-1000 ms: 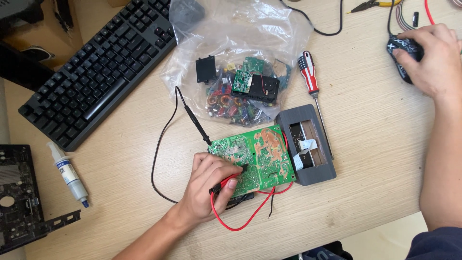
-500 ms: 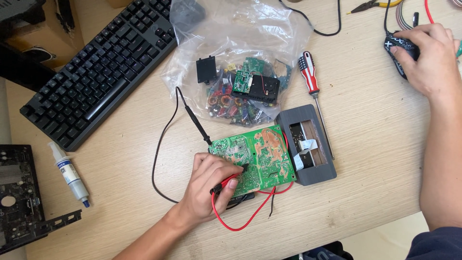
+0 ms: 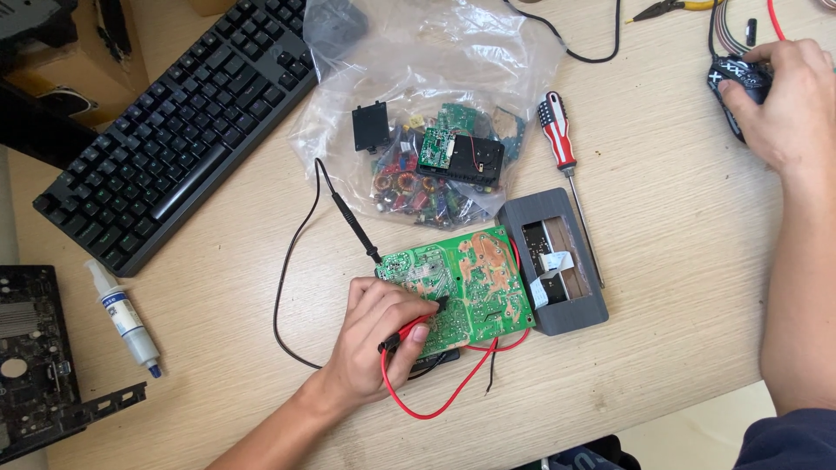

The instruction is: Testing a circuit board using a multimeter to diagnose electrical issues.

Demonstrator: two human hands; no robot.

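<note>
Red probe (image 3: pixel 409 329) sits pinched in the left hand (image 3: pixel 379 344), whose grip is closed on it, tip pressed onto the green circuit board (image 3: pixel 461 283) lying solder-side up on the desk (image 3: pixel 679 226) just ahead of the fingers. Its red lead (image 3: pixel 435 400) loops back beneath the wrist. A black probe (image 3: pixel 353 228) lies loose just beyond the knuckles, tip touching the board's far-left corner. To the right of that grip, a grey housing (image 3: pixel 557 261) sits against the board, with a red-handled screwdriver (image 3: pixel 557 135) beyond it and a clear bag of parts (image 3: pixel 427 104) farther off. The right hand (image 3: pixel 784 104) is well apart, its grip closed over a black mouse (image 3: pixel 740 78). Probing well likely calls for a steady tip on one solder pad, the heel of the hand braced on the desk, so the point does not skid across neighbouring joints.
</note>
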